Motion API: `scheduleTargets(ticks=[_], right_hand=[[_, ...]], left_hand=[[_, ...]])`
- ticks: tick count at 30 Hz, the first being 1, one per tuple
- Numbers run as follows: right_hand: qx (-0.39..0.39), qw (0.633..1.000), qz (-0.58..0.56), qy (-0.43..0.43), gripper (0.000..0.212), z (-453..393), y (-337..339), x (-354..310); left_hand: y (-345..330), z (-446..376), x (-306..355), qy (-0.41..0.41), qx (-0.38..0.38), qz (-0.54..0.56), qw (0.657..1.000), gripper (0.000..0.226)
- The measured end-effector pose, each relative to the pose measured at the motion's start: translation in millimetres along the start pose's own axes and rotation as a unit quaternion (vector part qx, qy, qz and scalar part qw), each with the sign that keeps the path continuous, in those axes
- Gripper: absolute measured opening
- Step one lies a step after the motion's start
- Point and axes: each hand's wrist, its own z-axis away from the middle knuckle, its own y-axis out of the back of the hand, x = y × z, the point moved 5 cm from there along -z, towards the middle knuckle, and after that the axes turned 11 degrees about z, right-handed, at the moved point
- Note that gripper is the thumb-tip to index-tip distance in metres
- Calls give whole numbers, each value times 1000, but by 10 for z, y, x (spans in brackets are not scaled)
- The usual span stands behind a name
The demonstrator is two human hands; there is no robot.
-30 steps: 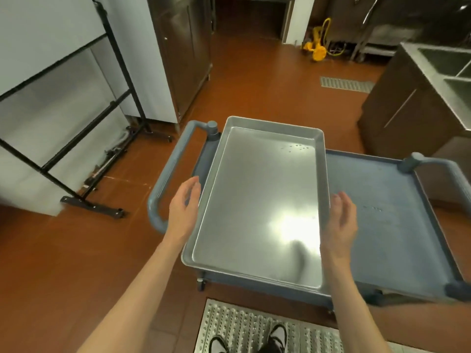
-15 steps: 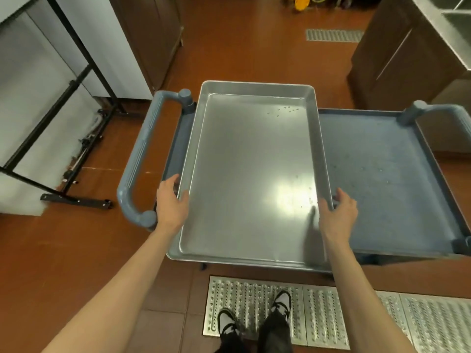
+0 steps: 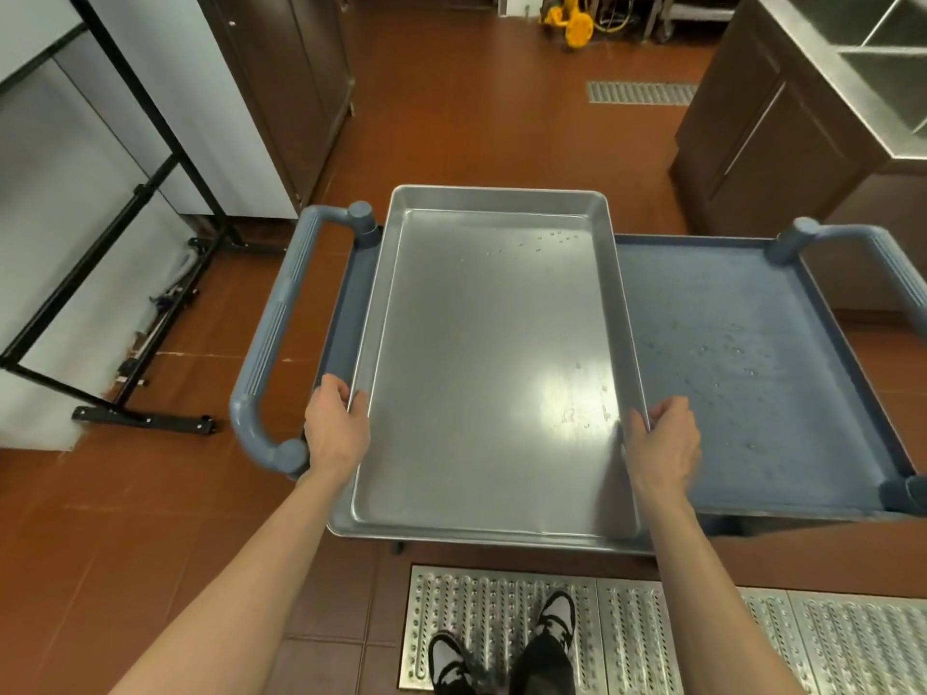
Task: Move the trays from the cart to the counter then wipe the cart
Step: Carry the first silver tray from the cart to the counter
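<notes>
A large, empty metal tray (image 3: 491,353) lies lengthwise across the left half of the blue-grey cart (image 3: 742,353), its near end overhanging the cart's front edge. A second rim shows just beneath it, so it seems stacked on another tray. My left hand (image 3: 335,428) grips the tray's left rim near the front, fingers curled over the edge. Gripping the right rim at the same height is my right hand (image 3: 662,443). Water droplets dot the tray and the cart's bare right half.
The cart has a handle at the left (image 3: 273,343) and another at the right (image 3: 893,263). A steel sink counter (image 3: 853,77) stands at the far right, a black-framed rack (image 3: 150,203) at the left. A perforated metal floor grate (image 3: 652,634) lies under my feet.
My hands came in from hovering beside the tray and closed on its two long rims. The view tilted down and nearer to the cart.
</notes>
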Motion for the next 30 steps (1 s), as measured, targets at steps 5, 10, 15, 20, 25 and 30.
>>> scheduleTargets(ticks=[5, 10, 15, 20, 25, 30], right_hand=[[-13, 1000, 9, -6, 18, -3, 40, -38], [-21, 999, 0, 25, 14, 10, 25, -81], [-6, 999, -27, 39, 12, 76, 89, -77], [10, 997, -74, 37, 11, 118, 242, -115], [55, 993, -98, 42, 12, 64, 635, -222], [61, 990, -127, 4, 12, -28, 999, -179]], left_hand=[[-2, 9, 82, -5, -5, -37, 999, 20], [44, 41, 107, -17, 2, -27, 999, 23], [108, 68, 184, -17, 6, -13, 1000, 20], [212, 42, 389, -34, 16, 3, 999, 19], [281, -23, 789, -67, 11, 39, 997, 20], [249, -79, 1270, -102, -8, 61, 993, 18]])
